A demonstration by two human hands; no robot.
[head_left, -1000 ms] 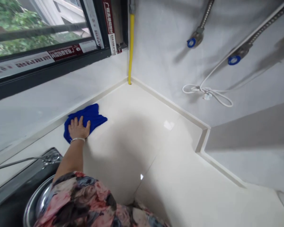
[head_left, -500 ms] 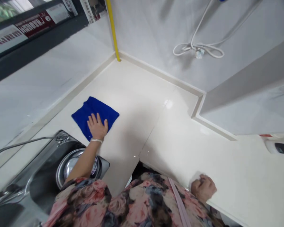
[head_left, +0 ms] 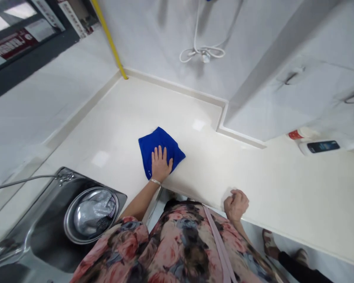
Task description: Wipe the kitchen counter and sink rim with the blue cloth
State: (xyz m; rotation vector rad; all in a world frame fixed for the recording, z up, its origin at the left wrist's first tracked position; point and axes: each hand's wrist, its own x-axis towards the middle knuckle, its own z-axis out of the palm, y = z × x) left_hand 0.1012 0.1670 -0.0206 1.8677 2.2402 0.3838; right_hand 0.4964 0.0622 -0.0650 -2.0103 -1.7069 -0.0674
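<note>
Flat under my left hand (head_left: 161,165) lies a blue cloth (head_left: 162,138), spread on the white countertop (head_left: 106,118). The fingers of that hand are stretched out and slightly apart, pressing on the cloth's near part. A bracelet circles the left wrist. My right hand (head_left: 236,205) rests at the counter's front edge with its fingers curled in, touching the surface. Whether anything is inside those curled fingers is hidden.
A steel sink (head_left: 44,220) on the left holds a metal bowl (head_left: 67,220) with water. A yellow pipe (head_left: 109,39) meets the back corner. A looped white cable (head_left: 196,31) hangs on the wall. A phone-like device (head_left: 323,146) and red-white cup (head_left: 295,135) stand right. Another person's feet (head_left: 270,241) show below.
My left hand has slid the blue cloth to the right along the counter, away from the sink. The view has shifted right. My right hand stays curled at the edge.
</note>
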